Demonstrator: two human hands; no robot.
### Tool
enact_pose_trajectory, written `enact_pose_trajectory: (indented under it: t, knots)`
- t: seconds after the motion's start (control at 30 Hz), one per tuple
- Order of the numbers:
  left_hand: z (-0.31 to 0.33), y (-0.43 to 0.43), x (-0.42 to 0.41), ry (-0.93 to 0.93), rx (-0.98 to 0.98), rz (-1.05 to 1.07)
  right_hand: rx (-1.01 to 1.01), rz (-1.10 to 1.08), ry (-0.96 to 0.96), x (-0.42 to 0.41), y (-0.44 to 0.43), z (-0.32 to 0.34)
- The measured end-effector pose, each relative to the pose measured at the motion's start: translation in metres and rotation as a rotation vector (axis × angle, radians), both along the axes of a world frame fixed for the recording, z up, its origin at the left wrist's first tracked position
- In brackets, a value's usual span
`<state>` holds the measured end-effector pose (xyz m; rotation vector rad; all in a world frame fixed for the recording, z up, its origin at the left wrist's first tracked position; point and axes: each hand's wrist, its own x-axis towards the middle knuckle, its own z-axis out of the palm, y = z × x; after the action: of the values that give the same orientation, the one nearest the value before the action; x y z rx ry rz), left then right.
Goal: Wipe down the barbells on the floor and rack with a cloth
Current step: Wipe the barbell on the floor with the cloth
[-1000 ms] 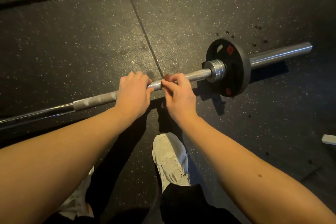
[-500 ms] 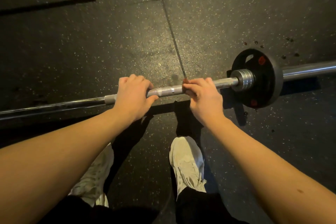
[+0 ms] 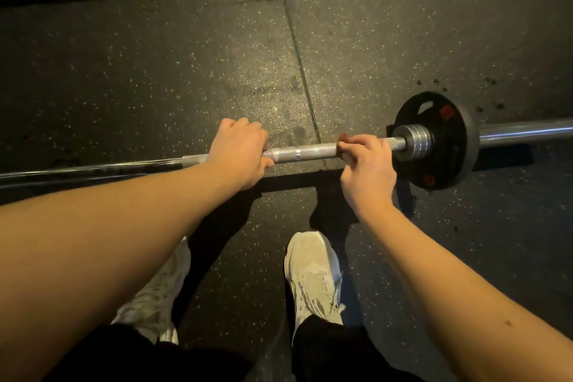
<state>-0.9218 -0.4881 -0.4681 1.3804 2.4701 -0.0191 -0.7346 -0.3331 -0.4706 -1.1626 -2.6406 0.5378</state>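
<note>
A steel barbell lies across the dark rubber floor, left to right. A black weight plate with red marks sits on its right sleeve, behind a silver collar. My left hand grips the knurled shaft from above. My right hand grips the shaft just left of the collar. A small reddish-brown bit of cloth shows under its fingers; most of the cloth is hidden.
My two white shoes stand on the speckled mat just behind the bar. A floor tile seam runs away from the bar. The bare sleeve end extends to the right edge.
My right hand has slid right along the shaft toward the collar, widening the gap between my hands. The view has shifted, so the plate sits further right.
</note>
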Motion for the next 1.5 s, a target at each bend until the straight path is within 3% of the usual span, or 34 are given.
enact_pose_trajectory:
  t: [0.07, 0.2, 0.37, 0.53, 0.67, 0.87, 1.03, 1.27, 1.5]
  knots:
    - [0.002, 0.002, -0.001, -0.003, -0.009, -0.01, -0.033, 0.012, -0.034, -0.013, -0.017, 0.003]
    - [0.002, -0.001, 0.002, -0.033, 0.014, 0.033, -0.011, 0.328, -0.111, -0.029, -0.024, 0.006]
    - [-0.002, -0.006, 0.006, -0.061, 0.077, 0.06, 0.021, 0.093, -0.133, -0.018, 0.003, 0.009]
    - [-0.001, -0.008, 0.009, -0.056, 0.09, 0.069, 0.025, 0.328, -0.071, -0.021, -0.026, 0.0]
    - [-0.003, -0.009, 0.01, -0.061, 0.106, 0.07, -0.013, 0.079, -0.07, -0.011, -0.006, -0.001]
    - [-0.004, -0.009, 0.009, -0.056, 0.11, 0.071, 0.022, 0.253, -0.066, -0.02, -0.023, -0.002]
    - [-0.007, -0.007, 0.013, -0.056, 0.119, 0.085, -0.002, 0.026, -0.034, -0.013, -0.014, -0.005]
    - [-0.006, -0.01, 0.011, -0.053, 0.122, 0.092, 0.009, 0.315, 0.037, -0.018, -0.032, -0.011]
    - [-0.008, -0.008, 0.016, -0.066, 0.152, 0.112, -0.022, -0.183, 0.101, 0.008, -0.001, -0.015]
